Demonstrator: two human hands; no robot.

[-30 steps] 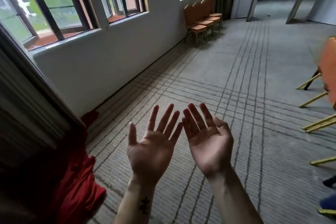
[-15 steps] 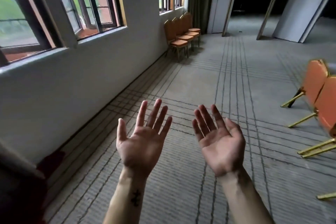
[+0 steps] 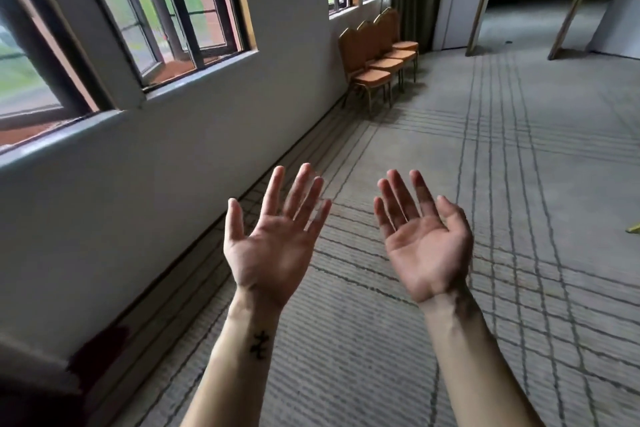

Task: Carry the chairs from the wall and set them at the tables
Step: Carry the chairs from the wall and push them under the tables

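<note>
Left hand [image 3: 273,246] and right hand [image 3: 424,243] splayed, palms up, holding nothing; walk to far chairs [image 3: 379,55] by wall [image 3: 173,166], probably grip the nearest backrest.

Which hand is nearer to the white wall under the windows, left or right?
Left. The left hand, palm up, is on the side toward the wall; the right hand is farther out, over the carpet.

Orange chairs [image 3: 379,61] on gold legs, grey carpet [image 3: 433,156] with dark crossing lines, white wall [image 3: 173,149].
</note>
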